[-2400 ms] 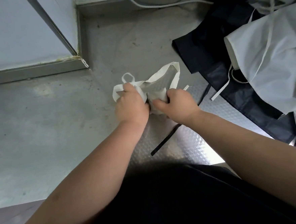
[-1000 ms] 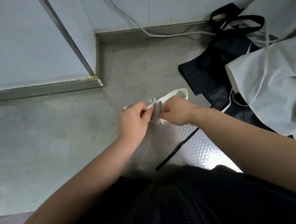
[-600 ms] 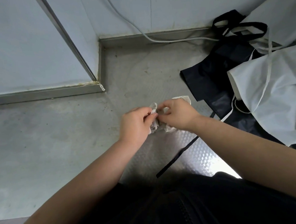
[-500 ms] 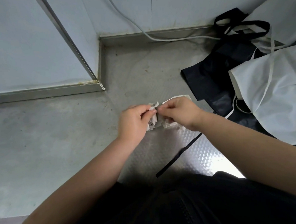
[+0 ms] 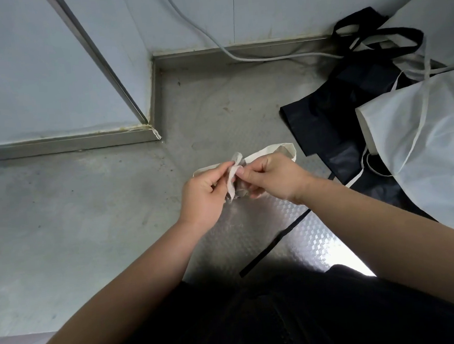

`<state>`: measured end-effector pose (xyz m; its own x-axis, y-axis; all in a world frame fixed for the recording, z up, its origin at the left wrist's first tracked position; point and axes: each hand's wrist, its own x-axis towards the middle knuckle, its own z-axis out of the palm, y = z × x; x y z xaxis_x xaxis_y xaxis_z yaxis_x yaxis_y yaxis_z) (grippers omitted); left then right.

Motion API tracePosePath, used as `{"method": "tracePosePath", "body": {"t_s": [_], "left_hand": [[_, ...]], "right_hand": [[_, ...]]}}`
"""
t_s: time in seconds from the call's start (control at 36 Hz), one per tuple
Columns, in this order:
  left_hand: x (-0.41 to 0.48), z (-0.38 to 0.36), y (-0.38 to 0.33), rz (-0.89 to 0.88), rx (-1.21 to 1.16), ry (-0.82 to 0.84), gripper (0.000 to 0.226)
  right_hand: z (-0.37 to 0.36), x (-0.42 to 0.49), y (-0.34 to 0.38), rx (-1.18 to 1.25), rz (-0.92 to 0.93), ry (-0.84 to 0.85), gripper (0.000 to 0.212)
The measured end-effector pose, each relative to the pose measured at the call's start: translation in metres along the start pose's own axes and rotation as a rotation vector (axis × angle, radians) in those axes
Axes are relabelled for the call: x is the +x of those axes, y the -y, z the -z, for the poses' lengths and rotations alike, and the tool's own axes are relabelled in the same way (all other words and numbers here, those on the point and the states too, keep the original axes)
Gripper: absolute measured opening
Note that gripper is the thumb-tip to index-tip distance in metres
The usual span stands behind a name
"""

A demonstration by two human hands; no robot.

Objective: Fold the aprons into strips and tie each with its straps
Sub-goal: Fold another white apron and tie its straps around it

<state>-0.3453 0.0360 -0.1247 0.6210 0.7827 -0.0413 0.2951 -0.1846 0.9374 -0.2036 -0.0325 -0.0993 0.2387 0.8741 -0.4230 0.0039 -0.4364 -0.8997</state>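
Past a loose black strap point(image 5: 275, 239) lying on the steel table point(image 5: 89, 221), my left hand point(image 5: 203, 197) and right hand point(image 5: 274, 178) each pinch the white strap point(image 5: 232, 178) wrapped round the folded apron point(image 5: 242, 191), a small bundle held between them just above the table. The knot looks unfinished to me; should either pinch slacken, the strap could slip off and the bundle spring open. Farther right, a black apron point(image 5: 324, 116) and an unfolded white apron point(image 5: 420, 145) lie heaped, their trailing ties apt to tangle when I pull one free.
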Motion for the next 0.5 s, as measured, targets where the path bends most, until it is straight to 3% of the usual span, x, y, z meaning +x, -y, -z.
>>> {"method": "tracePosePath", "body": {"t_s": [0.11, 0.28, 0.42, 0.5], "left_hand": [[0.000, 0.003, -0.008, -0.024, -0.093, 0.058, 0.047], [0.002, 0.006, -0.006, 0.005, -0.094, 0.164, 0.038], [-0.001, 0.005, -0.017, 0.136, -0.253, 0.151, 0.030], [0.001, 0.003, -0.009, 0.209, -0.290, 0.060, 0.029]], "right_hand": [[-0.005, -0.002, 0.004, -0.086, 0.040, 0.027, 0.033], [-0.002, 0.001, 0.006, -0.130, -0.007, 0.034, 0.033], [-0.006, 0.005, 0.010, -0.130, -0.056, 0.031, 0.028], [-0.009, 0.007, 0.011, -0.148, -0.084, 0.035, 0.030]]}}
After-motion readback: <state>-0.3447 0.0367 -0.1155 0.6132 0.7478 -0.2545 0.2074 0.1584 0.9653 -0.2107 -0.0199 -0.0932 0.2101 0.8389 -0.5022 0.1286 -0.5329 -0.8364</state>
